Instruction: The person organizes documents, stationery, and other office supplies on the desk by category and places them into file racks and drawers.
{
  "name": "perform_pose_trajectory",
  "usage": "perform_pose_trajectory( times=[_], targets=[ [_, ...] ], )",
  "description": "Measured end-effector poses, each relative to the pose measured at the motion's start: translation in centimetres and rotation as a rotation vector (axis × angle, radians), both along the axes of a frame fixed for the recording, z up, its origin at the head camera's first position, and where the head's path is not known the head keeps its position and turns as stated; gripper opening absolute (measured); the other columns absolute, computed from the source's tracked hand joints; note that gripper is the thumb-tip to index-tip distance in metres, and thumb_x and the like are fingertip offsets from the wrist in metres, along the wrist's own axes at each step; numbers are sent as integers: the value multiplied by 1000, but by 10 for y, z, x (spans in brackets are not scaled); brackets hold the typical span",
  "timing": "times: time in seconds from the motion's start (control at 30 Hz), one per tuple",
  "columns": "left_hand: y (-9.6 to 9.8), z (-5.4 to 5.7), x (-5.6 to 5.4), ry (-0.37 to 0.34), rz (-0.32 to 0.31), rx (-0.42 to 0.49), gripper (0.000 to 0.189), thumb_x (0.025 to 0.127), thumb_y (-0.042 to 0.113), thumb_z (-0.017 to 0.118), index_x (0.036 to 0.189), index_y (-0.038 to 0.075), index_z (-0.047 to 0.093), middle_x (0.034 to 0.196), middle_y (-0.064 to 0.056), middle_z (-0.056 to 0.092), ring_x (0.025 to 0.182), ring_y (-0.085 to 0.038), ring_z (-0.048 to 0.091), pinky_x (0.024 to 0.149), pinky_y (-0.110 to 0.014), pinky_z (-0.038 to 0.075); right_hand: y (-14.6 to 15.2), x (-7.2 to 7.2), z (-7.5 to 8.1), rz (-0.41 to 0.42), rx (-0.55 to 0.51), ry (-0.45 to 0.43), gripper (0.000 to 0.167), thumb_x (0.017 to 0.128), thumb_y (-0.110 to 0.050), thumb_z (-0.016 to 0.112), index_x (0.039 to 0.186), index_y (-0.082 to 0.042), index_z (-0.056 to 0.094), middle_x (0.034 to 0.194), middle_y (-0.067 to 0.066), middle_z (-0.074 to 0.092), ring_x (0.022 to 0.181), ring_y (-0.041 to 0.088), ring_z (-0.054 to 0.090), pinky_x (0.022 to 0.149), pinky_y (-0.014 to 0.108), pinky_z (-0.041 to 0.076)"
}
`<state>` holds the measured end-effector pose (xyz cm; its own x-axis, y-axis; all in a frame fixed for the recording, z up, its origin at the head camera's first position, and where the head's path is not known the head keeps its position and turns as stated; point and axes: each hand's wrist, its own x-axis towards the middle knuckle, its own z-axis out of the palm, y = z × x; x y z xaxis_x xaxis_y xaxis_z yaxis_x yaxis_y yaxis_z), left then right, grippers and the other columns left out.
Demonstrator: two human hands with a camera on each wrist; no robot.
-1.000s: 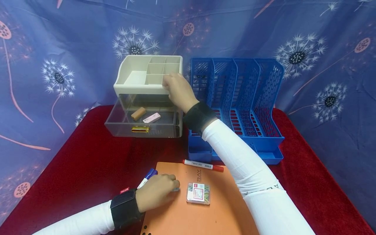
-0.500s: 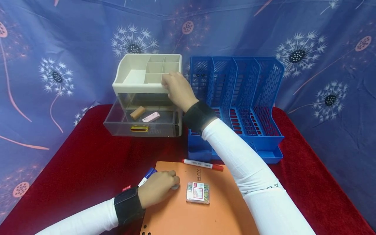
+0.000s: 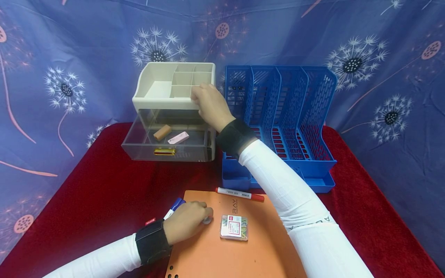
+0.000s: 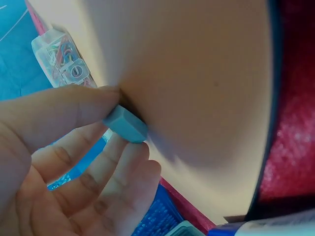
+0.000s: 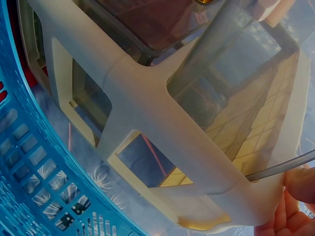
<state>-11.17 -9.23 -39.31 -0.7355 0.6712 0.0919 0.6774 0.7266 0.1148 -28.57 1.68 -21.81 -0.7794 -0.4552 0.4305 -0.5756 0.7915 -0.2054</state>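
Observation:
Over the orange folder (image 3: pixel 236 255), my left hand (image 3: pixel 185 223) pinches a small pale teal eraser (image 4: pixel 126 124) between thumb and fingers, close to the folder's surface. In the head view, the fingers hide most of that eraser. My right hand (image 3: pixel 211 106) grips the front right rim of the white desk organizer (image 3: pixel 163 103); its fingertips are partly hidden in the head view. Below the rim, a clear drawer (image 3: pixel 191 154) with a gold handle is pulled out. Inside it lie a tan block (image 3: pixel 162 133) and a pink eraser (image 3: pixel 178 138).
A blue mesh file rack (image 3: pixel 278 166) stands right of the organizer, behind my right arm. A red marker (image 3: pixel 240 194) lies along the folder's far edge. Nearer are a clear box of paper clips (image 3: pixel 234 227) and a blue marker (image 3: pixel 175 208) beside my left hand.
My left hand has shifted slightly to the right and turned a little, still pinching the eraser. The right hand keeps its grip on the organizer's rim.

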Motion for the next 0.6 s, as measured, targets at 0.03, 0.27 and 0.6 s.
perform_pose_trajectory(
  times=[0.03, 0.27, 0.6],
  targets=[
    [0, 0, 0, -1, -1, 3, 5, 81, 13, 71, 81, 15, 67, 65, 2, 56, 55, -6, 42, 51, -20, 34, 0, 0, 0, 0, 2, 0, 20, 84, 3, 61, 100, -7, 63, 102, 8, 61, 96, 22, 53, 90, 31, 43],
    [-2, 2, 0, 16, -18, 18, 7, 80, 14, 72, 80, 15, 66, 67, 1, 58, 57, -9, 51, 51, -22, 39, 0, -1, 0, -1, 2, -7, 18, 84, 2, 60, 100, -7, 62, 103, 7, 61, 97, 22, 53, 90, 31, 43],
    [-8, 27, -1, 29, 7, 77, 17, 73, 15, 78, 84, 17, 66, 74, 4, 60, 61, -4, 48, 54, -20, 44, 0, 0, 0, -10, 9, -13, 20, 84, 2, 61, 101, -8, 62, 104, 7, 61, 97, 21, 53, 90, 30, 44]
  ],
)
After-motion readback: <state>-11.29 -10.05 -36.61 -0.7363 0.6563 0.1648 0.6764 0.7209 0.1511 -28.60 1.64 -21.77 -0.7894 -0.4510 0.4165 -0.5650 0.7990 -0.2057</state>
